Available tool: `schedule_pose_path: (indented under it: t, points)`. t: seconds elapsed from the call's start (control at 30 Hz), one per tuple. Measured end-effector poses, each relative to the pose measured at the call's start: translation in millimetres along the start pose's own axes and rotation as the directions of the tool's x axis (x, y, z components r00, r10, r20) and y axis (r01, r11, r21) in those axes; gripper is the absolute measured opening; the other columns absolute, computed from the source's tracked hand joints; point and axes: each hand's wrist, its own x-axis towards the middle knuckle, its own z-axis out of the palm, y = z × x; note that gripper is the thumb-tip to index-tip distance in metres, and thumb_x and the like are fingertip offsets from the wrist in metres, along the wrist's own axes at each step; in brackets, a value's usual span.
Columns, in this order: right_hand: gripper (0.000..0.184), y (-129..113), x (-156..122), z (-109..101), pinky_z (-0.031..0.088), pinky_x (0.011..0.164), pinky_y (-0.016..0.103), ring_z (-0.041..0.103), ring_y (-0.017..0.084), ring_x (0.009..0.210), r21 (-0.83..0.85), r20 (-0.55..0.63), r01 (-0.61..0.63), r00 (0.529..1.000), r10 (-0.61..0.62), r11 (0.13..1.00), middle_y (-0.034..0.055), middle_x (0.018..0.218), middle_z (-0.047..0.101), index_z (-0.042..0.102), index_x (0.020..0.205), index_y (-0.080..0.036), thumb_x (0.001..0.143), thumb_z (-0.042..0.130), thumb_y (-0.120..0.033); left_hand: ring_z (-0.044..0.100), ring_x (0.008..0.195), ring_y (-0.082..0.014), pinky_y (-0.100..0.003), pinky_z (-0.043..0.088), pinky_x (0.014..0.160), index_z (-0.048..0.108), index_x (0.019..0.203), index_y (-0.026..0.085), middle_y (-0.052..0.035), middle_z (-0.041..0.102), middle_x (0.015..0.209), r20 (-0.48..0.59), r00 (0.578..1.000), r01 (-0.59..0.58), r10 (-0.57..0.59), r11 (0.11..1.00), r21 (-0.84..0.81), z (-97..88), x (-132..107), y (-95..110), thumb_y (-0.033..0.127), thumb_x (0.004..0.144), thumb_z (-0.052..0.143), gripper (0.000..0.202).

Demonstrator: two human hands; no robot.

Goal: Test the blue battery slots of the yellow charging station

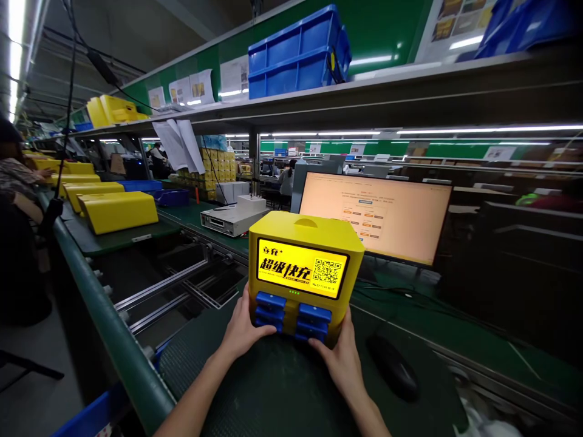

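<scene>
Gripping a yellow charging station (304, 267) from both lower sides, the two hands keep it upright on a dark ribbed mat (277, 388). Left hand (243, 331): fingers curled against the unit's left lower edge, thumb lying across the bottom-left blue power bank (269, 301). Right hand (341, 358): fingers wrapped round the right lower corner, thumb at the bottom-right blue slot (313, 331). Lit front screen (301, 268) faces the camera. Black mouse (394, 367) on the mat, near the right hand, not touching. Monitor (376, 215) just behind the unit. More yellow housings (117, 210) sit well apart on the conveyor to the left.
</scene>
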Motion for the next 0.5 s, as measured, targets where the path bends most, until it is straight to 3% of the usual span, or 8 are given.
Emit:
schedule_pose_path:
  t: [0.1,0.23,0.37,0.5]
  points:
    - [0.102,4,-6,1,0.031,0.104,0.044,0.024,0.028,0.133,-0.009,0.038,-0.006,0.999,0.006,1.0,0.0093,0.147,0.021,-0.001,0.144,-0.024,0.068,0.066,-0.04,0.017,0.134,-0.0346,-0.05,0.029,0.104,-0.009,0.143,0.023,-0.0158,0.021,0.144,-0.013,0.999,0.044,-0.044,0.999,-0.006,3.7,0,2,0.052,0.061,0.072,0.118]
    - [0.085,11,-9,8,0.032,0.104,0.042,0.027,0.025,0.132,0.064,0.006,-0.039,0.999,0.038,0.997,0.0078,0.145,0.024,0.004,0.143,-0.025,0.077,0.056,-0.033,0.016,0.135,-0.0323,-0.048,0.027,0.105,-0.013,0.142,0.025,-0.0137,0.019,0.146,-0.033,0.999,-0.016,0.017,0.999,0.033,8.4,-1,-3,0.042,0.058,0.077,0.124]
    - [0.096,14,-7,14,0.026,0.107,0.044,0.026,0.027,0.131,0.141,-0.012,-0.044,0.999,0.046,0.989,0.0091,0.143,0.026,0.008,0.143,-0.023,0.069,0.067,-0.039,0.021,0.134,-0.0292,-0.046,0.025,0.107,-0.011,0.142,0.025,-0.0115,0.028,0.142,-0.083,0.994,-0.065,0.067,0.997,0.034,9.4,-3,-5,0.037,0.06,0.077,0.12]
    - [0.092,10,-8,15,0.027,0.106,0.043,0.029,0.027,0.13,0.156,-0.031,-0.084,0.995,0.09,0.984,0.0091,0.142,0.03,0.013,0.142,-0.023,0.07,0.067,-0.043,0.022,0.133,-0.0309,-0.047,0.024,0.107,-0.007,0.143,0.023,-0.0135,0.03,0.139,-0.093,0.994,-0.063,0.063,0.998,0.013,10.1,-1,-4,0.043,0.06,0.075,0.118]
